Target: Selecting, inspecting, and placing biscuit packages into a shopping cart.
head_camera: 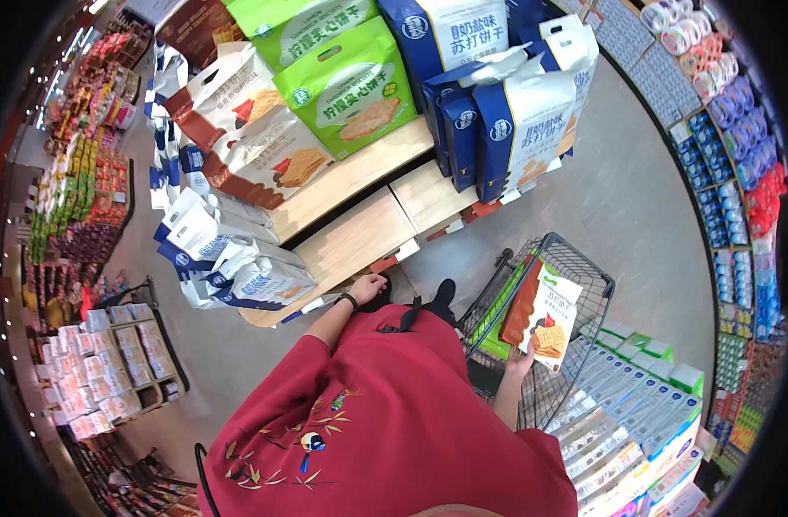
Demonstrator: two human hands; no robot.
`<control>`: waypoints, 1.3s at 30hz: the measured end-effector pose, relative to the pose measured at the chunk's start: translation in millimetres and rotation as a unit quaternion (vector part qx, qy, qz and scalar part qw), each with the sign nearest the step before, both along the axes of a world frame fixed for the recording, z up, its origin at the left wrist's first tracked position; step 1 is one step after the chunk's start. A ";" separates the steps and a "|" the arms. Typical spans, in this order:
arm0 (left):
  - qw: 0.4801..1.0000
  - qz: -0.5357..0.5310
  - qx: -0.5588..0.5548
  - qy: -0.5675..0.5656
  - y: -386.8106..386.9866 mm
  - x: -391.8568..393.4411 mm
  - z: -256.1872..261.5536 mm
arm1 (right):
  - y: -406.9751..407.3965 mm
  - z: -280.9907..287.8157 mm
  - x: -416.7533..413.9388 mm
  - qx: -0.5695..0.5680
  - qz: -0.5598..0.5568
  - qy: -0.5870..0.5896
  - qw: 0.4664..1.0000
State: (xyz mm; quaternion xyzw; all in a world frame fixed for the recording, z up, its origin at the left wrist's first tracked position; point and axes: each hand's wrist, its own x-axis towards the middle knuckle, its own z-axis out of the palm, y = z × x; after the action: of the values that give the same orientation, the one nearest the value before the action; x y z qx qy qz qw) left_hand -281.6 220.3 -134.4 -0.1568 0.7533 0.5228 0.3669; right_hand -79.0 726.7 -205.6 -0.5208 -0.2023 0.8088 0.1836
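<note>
My right hand [520,362] grips the lower end of a brown and white biscuit bag [555,316] over the wire shopping cart [610,291]. Beside that bag, a green bag [497,333] lies in the cart. My left hand [368,289], with a dark band on its wrist, hangs near the front edge of the wooden display shelf [361,239]; nothing shows in it, and its fingers are loosely curled. Green lemon sandwich biscuit bags [348,90], brown and white biscuit bags [271,161] and blue and white soda biscuit bags [523,129] stand on the display.
More blue and white bags [258,278] stand at the shelf's left corner. Stacked cartons [652,400] adjoin the cart at the lower right. Curved shelves of packaged goods [710,155] line the right side. At the left are a display of white packs [90,375] and further stocked shelves [77,200].
</note>
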 end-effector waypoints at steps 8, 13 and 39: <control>0.992 0.039 0.116 -0.017 -33.1 -27.6 -4.6 | -31.1 107.0 16.0 0.085 0.006 0.088 0.992; 0.978 0.013 0.200 -0.057 -44.0 -57.1 53.8 | -86.6 187.0 17.5 0.132 0.077 0.135 0.979; 0.866 0.139 -0.092 0.472 -214.4 -95.8 351.0 | -488.2 141.6 -337.6 -0.089 0.621 0.245 0.739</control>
State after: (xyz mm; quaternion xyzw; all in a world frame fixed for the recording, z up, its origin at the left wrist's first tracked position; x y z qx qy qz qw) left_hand -377.4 5.9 216.6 -0.0274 0.8513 0.5088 -0.1253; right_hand -416.6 238.5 -64.1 -0.0777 -0.3555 0.8578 -0.3631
